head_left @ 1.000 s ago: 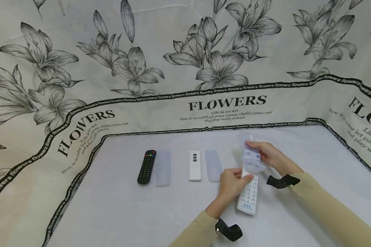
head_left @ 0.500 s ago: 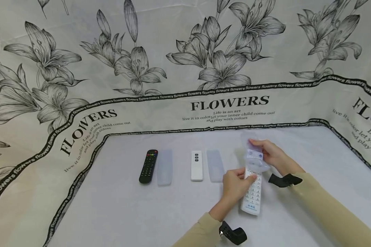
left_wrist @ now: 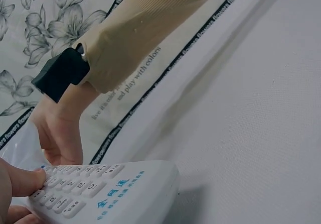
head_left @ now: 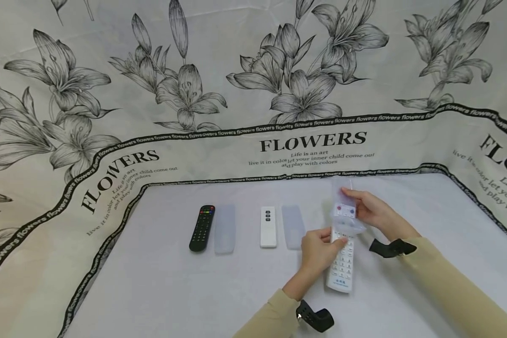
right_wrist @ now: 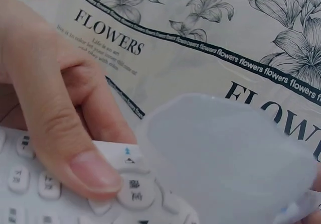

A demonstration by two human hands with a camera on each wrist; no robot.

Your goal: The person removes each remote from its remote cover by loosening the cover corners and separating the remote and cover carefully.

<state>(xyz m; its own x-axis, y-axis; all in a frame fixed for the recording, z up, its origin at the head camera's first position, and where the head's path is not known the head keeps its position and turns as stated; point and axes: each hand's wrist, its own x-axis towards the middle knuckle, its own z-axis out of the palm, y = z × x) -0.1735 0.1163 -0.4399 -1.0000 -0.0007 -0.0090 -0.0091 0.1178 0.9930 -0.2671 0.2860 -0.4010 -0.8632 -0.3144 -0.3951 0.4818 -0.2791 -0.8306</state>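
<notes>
My left hand (head_left: 318,251) grips a white remote control (head_left: 341,272) with many buttons, thumb across its key face. Its lower end, printed in blue, points toward me. A translucent soft remote cover (head_left: 348,227) overlaps the remote's far end. My right hand (head_left: 372,212) pinches the cover's upper part between thumb and fingers. The right wrist view shows the cover's wide mouth (right_wrist: 220,153) right at the remote's top end, next to my left thumb. In the left wrist view, the remote's printed end (left_wrist: 135,194) is tilted, with a shadow on the cloth beside it.
Left of my hands lie a black remote (head_left: 202,228), a translucent cover (head_left: 225,230), a smaller white remote (head_left: 268,227) and another cover (head_left: 293,227). They rest on white cloth (head_left: 173,291). Behind rises a flower-printed fabric wall (head_left: 211,159).
Both hands keep their holds on the remote and the cover. The right hand and cover shift slightly, and coloured buttons show more clearly through the cover. The head view also moved a little.
</notes>
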